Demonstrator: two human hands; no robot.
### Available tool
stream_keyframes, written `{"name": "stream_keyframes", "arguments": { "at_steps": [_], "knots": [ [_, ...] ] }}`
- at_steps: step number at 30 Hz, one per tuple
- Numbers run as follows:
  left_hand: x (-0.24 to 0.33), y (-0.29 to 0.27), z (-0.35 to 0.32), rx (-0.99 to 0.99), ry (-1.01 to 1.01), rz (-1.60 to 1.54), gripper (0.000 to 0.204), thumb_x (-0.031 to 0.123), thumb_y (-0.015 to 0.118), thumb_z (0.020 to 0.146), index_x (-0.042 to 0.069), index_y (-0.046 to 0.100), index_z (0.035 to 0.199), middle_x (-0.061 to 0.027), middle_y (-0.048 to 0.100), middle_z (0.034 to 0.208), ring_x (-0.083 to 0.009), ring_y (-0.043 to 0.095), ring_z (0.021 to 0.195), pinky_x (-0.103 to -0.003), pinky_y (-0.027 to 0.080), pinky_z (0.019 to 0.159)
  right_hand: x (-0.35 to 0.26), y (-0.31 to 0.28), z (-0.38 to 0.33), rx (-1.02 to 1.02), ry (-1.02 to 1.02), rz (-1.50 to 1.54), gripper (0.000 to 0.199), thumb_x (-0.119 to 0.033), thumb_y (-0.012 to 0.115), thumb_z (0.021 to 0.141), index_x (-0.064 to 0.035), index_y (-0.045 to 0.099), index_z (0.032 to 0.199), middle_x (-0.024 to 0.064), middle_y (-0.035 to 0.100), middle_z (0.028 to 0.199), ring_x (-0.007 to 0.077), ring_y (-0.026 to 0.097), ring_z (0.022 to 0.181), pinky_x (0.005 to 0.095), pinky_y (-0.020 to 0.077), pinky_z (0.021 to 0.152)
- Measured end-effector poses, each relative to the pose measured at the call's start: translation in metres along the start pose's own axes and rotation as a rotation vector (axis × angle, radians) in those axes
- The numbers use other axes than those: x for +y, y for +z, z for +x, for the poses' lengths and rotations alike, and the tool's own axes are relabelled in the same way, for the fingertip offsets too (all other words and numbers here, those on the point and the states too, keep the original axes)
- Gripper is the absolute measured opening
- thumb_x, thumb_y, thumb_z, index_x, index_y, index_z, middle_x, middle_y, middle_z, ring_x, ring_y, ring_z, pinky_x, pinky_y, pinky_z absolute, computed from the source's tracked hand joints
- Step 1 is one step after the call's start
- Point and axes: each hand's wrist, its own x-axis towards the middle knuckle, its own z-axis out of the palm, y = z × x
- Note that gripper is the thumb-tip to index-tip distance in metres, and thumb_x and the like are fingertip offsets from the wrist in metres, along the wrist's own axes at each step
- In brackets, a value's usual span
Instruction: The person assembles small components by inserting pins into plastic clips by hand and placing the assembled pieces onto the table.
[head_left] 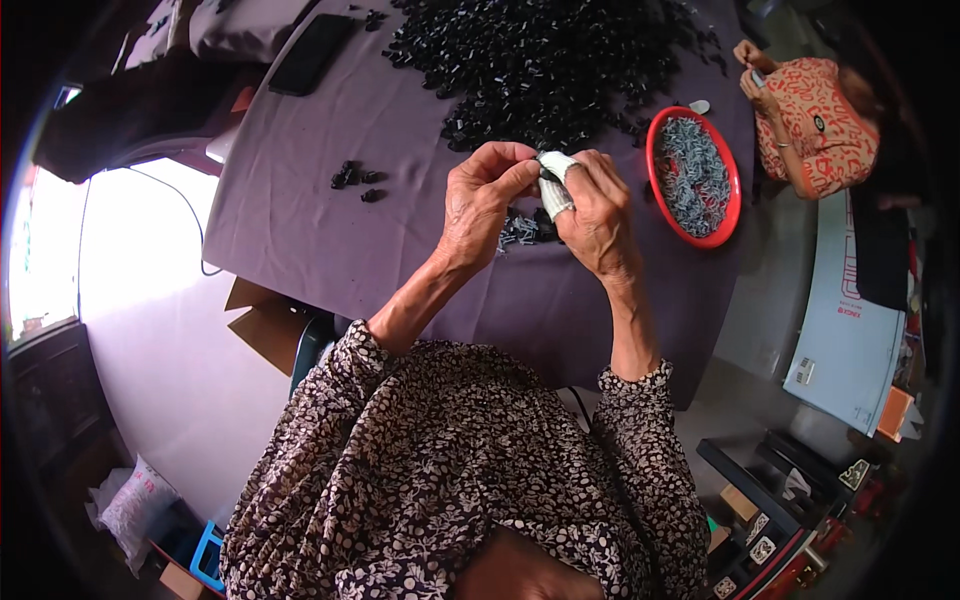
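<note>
Over the near part of the table, my left hand (473, 208) pinches a small black plastic part (546, 174) between thumb and fingertips. My right hand (603, 218) meets it there, its thumb and forefinger wrapped in white finger covers (556, 200) and closed at the same part. Fingers hide most of it. Just below my hands lies a small heap of grey screws (517, 232), with black parts beside it. A few loose black parts (350, 175) rest to the left. Beyond my hands spreads a large pile of black parts (530, 70).
A red oval basket (652, 170) filled with grey screws (692, 175) stands at the right. A flat black phone-like object (312, 55) lies far left on the purple tablecloth (300, 240). Another person in an orange patterned top (815, 125) sits at the right edge.
</note>
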Motion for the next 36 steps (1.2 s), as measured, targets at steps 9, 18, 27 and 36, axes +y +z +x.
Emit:
{"name": "stream_keyframes", "arguments": {
  "at_steps": [9, 18, 27, 36],
  "knots": [
    [0.003, 0.014, 0.010, -0.050, -0.071, -0.241, 0.012, 0.006, 0.060, 0.082, 0.002, 0.057, 0.093, -0.0033, 0.059, 0.086, -0.0109, 0.057, 0.076, -0.025, 0.049, 0.071, 0.006, 0.002, 0.001, 0.190, 0.230, 0.374, 0.020, -0.001, 0.059, 0.073, -0.0009, 0.062, 0.093, 0.0048, 0.057, 0.085, 0.0165, 0.057, 0.077, 0.0262, 0.0449, 0.065],
    [0.001, 0.015, 0.014, -0.061, -0.148, -0.359, 0.010, 0.006, 0.059, 0.083, 0.003, 0.056, 0.092, -0.0039, 0.060, 0.086, -0.0121, 0.058, 0.077, -0.027, 0.048, 0.072, 0.005, 0.005, 0.001, 0.223, 0.163, 0.109, 0.029, 0.003, 0.058, 0.071, -0.0030, 0.061, 0.099, 0.0071, 0.058, 0.085, 0.0197, 0.057, 0.076, 0.0271, 0.0457, 0.066],
    [-0.002, 0.010, 0.014, -0.044, -0.194, -0.303, 0.008, 0.006, 0.054, 0.085, 0.003, 0.056, 0.093, -0.0042, 0.059, 0.088, -0.0139, 0.058, 0.080, -0.028, 0.048, 0.074, 0.008, 0.005, -0.004, 0.165, 0.241, 0.246, 0.027, 0.004, 0.060, 0.072, -0.0023, 0.061, 0.098, 0.0069, 0.059, 0.087, 0.0192, 0.059, 0.077, 0.0263, 0.0461, 0.068],
    [0.005, 0.015, 0.009, -0.036, -0.158, -0.221, 0.008, 0.005, 0.055, 0.085, 0.001, 0.055, 0.092, -0.0080, 0.061, 0.090, -0.0149, 0.059, 0.079, -0.028, 0.049, 0.074, 0.016, 0.003, -0.011, 0.203, 0.503, 0.710, 0.021, 0.001, 0.056, 0.078, 0.0002, 0.059, 0.099, 0.0050, 0.061, 0.093, 0.0131, 0.058, 0.084, 0.0238, 0.0462, 0.076]
  ]
}}
